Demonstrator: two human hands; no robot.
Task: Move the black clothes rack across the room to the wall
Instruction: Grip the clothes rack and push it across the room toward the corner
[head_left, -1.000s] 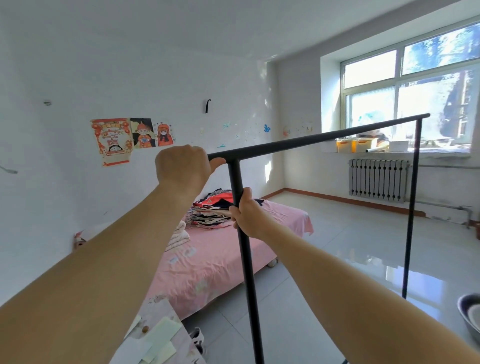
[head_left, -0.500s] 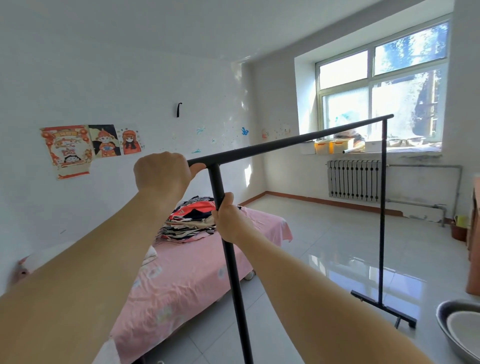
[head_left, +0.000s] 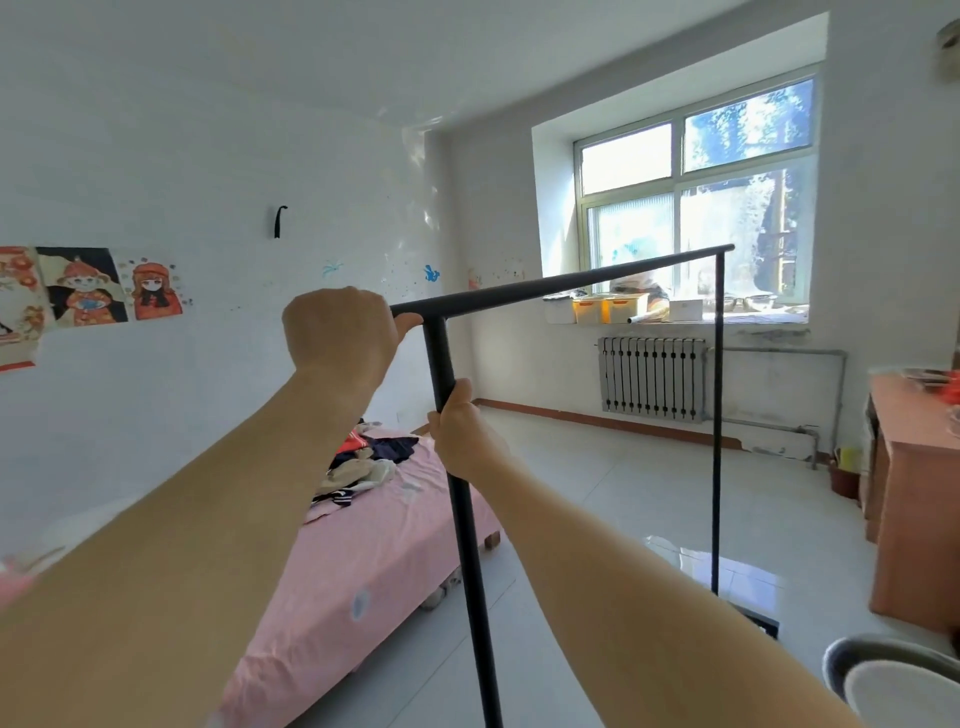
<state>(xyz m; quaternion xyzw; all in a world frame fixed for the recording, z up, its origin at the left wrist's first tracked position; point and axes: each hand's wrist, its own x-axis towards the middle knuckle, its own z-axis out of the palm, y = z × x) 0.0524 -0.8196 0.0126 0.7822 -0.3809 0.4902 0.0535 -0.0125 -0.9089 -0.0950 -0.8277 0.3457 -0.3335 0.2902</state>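
The black clothes rack (head_left: 561, 283) stands in front of me, its top bar running from near my hands toward the window. It carries no clothes. My left hand (head_left: 340, 332) is closed over the near end of the top bar. My right hand (head_left: 460, 434) grips the near upright post a little below the corner. The far post (head_left: 718, 415) ends in a black foot (head_left: 753, 618) on the pale tiled floor. The white wall (head_left: 208, 182) with posters lies to the left, beyond the bed.
A bed with a pink sheet (head_left: 374, 561) and a pile of clothes (head_left: 363, 462) lies left of the rack. A radiator (head_left: 652, 376) sits under the window. An orange-brown cabinet (head_left: 914, 493) stands at right, a metal basin (head_left: 893, 680) at bottom right.
The view has swung right: posters slid left, the cabinet came into sight. The rack's far end and foot shifted with my hands, which keep the same grips.
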